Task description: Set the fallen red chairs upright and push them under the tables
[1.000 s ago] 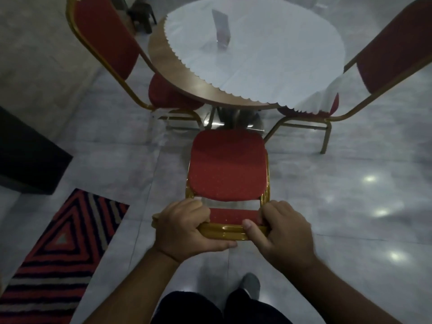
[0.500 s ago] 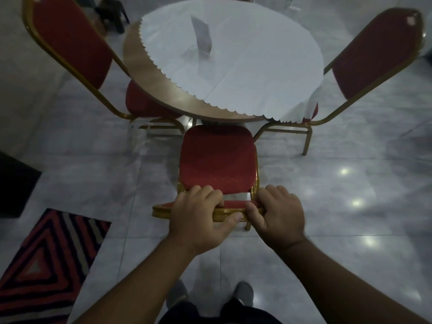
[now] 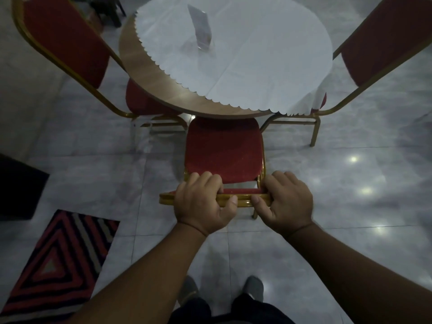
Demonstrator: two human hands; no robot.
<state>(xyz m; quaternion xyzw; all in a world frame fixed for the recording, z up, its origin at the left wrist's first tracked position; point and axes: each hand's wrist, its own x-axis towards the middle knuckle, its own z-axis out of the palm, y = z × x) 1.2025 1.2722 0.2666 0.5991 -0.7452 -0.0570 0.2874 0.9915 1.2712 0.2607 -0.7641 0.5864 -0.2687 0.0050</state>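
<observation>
A red chair [image 3: 223, 148] with a gold frame stands upright in front of me, its seat's front edge just under the rim of the round table [image 3: 154, 73]. My left hand [image 3: 203, 203] grips the gold top rail of its backrest on the left. On the right of the same rail sits my right hand [image 3: 287, 202], also closed around it. A white scalloped cloth [image 3: 257, 54] covers most of the tabletop.
Two more red chairs stand upright at the table, one at the left [image 3: 67, 40] and one at the right [image 3: 383, 36]. A clear card stand [image 3: 201, 26] sits on the cloth. A striped red rug [image 3: 58, 260] lies lower left, a dark object [image 3: 16, 185] beside it.
The chair has slid forward toward the table with both hands on its back rail; its seat front now reaches under the table's rim. I have stepped closer.
</observation>
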